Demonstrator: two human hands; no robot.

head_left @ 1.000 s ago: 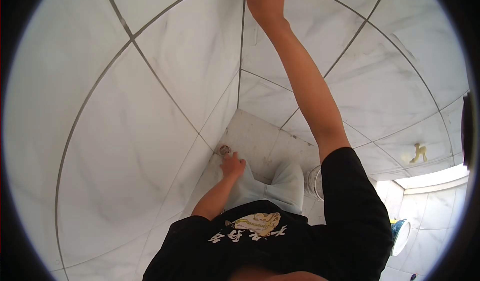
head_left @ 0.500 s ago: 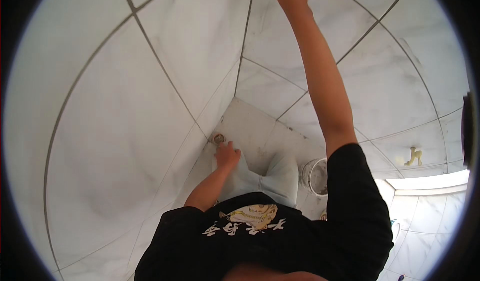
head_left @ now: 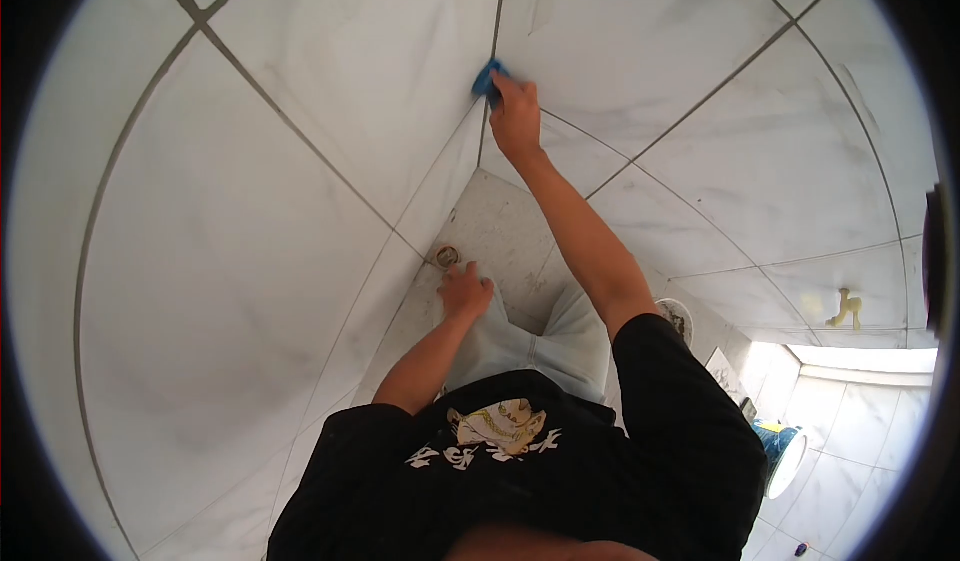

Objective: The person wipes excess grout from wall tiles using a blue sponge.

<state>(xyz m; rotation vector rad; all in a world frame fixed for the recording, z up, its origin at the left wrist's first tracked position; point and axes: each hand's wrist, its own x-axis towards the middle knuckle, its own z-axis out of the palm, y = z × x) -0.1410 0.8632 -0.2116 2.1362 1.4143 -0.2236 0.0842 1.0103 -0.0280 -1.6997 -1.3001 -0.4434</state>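
Note:
My right hand (head_left: 516,121) is closed around a small blue pad (head_left: 488,78), perhaps a sponge; its exact kind is hard to make out. The pad presses against the vertical joint where two marbled tile walls (head_left: 630,51) meet, above the floor corner. Lower down, my left hand (head_left: 466,289) rests on my knee with its fingers apart, holding nothing. Just beyond those fingers a round pipe opening (head_left: 446,257) shows in the floor, close to the left wall.
A bucket (head_left: 678,317) stands by my right leg, mostly hidden behind my arm. Farther right lies a blue-and-white bucket (head_left: 785,459). A yellowish tap-like fitting (head_left: 846,308) sticks out of the right wall. Bright light enters through an opening (head_left: 860,359) below it.
My right hand has come down and left from the top edge to the wall corner, bringing the blue pad into view. My left hand stays on the knee. The view has shifted slightly.

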